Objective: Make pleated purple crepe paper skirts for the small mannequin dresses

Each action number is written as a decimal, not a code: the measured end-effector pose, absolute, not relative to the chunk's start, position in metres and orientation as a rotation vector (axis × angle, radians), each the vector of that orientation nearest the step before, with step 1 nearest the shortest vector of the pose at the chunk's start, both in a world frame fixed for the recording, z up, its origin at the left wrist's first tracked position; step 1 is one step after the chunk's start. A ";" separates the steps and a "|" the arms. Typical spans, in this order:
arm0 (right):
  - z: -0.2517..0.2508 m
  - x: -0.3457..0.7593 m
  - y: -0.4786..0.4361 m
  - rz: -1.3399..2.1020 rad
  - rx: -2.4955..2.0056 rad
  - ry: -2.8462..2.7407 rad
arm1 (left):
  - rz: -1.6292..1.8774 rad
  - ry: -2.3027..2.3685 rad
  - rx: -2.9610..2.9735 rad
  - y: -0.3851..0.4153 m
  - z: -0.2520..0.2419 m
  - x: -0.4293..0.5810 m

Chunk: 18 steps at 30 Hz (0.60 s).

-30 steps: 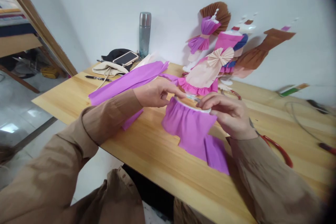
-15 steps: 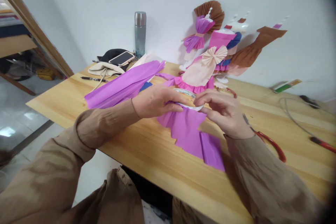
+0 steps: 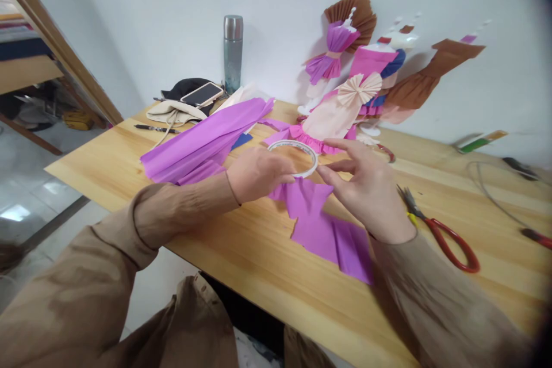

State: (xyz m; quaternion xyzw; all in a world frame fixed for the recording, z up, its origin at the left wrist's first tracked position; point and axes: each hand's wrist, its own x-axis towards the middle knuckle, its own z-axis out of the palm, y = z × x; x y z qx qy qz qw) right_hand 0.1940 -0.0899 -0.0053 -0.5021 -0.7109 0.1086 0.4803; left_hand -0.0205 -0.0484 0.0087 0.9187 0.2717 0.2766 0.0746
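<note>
My left hand grips a white tape roll by its left side, thumb at the near rim. My right hand is at the roll's right edge, its fingers apart and the thumb and fingertips close to the rim; whether they touch it is hard to tell. Below the roll, a torn strip of purple crepe paper runs toward the right forearm on the wooden table. A larger folded purple paper lies behind my left forearm.
Red-handled scissors lie right of my right hand. Paper dress figures lean on the wall behind. A flask, a phone, a pouch and a pen are at the back left. A cable and a green item are on the right.
The tape roll has turned so its ring opening shows more. My right hand has opened its fingers and shifted slightly right and down, and the scissors show more fully.
</note>
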 end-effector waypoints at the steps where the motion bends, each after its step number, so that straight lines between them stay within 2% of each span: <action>1: -0.006 0.194 -0.090 0.310 -1.261 -1.644 | 0.852 0.838 2.760 -0.049 0.007 -0.020; 6: -0.006 0.200 -0.086 0.826 -1.089 -1.198 | 0.957 0.851 2.701 -0.050 -0.002 -0.022; 10: -0.003 0.199 -0.086 1.075 -0.964 -1.216 | 1.050 0.749 2.638 -0.050 -0.005 -0.025; 14: -0.001 0.187 -0.095 0.941 -1.009 -1.365 | 1.124 0.758 2.659 -0.050 -0.008 -0.026; 18: 0.002 0.175 -0.108 0.525 -1.130 -1.616 | 1.148 0.773 2.725 -0.049 -0.011 -0.026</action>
